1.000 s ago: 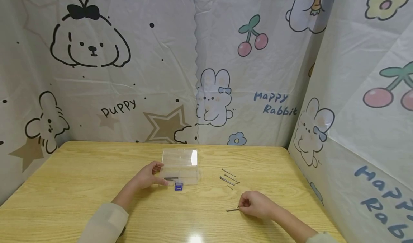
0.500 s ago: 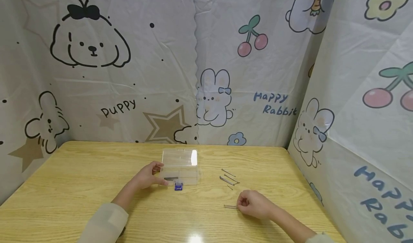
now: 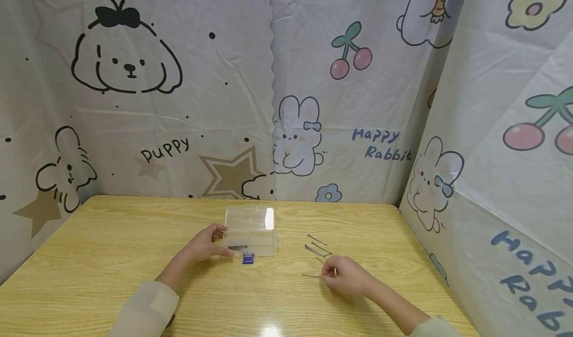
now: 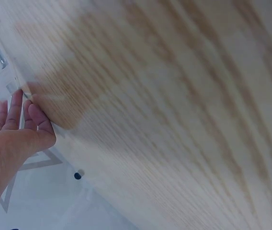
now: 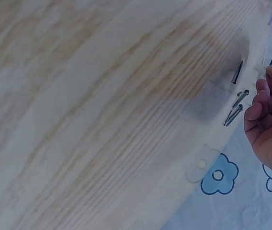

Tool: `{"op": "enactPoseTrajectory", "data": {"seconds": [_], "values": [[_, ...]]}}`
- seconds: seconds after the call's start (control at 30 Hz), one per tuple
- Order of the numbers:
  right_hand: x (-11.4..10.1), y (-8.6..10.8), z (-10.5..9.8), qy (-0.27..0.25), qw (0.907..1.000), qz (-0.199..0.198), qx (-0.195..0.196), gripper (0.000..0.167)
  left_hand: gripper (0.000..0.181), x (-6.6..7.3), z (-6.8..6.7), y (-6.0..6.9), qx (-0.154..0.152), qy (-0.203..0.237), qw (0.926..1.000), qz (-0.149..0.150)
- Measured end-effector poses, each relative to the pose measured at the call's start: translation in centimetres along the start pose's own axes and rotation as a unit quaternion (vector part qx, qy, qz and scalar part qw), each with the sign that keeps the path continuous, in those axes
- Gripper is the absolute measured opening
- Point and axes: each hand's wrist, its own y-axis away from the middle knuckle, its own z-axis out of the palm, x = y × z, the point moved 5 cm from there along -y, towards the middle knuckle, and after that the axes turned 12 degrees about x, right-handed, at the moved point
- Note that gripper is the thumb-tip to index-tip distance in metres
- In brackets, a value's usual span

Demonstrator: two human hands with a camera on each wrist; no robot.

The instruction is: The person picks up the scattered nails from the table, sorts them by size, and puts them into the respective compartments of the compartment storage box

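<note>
Clear box (image 3: 261, 247) sits open near the bench's (image 3: 134, 227) far edge, dark nails (image 3: 237, 248) inside, loose nails (image 3: 315, 251) toward the right edge, one held nail (image 3: 312, 276) pointing head-left.

L sleeve (image 3: 142, 309) is pale cream, plain, loose & wide, w/ soft creases + a cuff (image 3: 166, 294) ending partway up the forearm (image 3: 174, 267). R sleeve (image 3: 436, 328) is the same pale cream, only its lower end in head-cam view. Beyond the 2 sleeves, L hand (image 3: 207, 246) & R hand (image 3: 343, 275) are bare.
</note>
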Motion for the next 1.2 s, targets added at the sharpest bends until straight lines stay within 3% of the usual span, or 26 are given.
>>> {"op": "enactPoseTrajectory", "data": {"seconds": [1.2], "values": [[-3.9, -5.9, 1.8, 0.015, 0.9993, -0.028, 0.019, 0.006, 0.076, -0.4, 0.0, -0.3, 0.001, 0.007, 1.0, 0.001]]}}
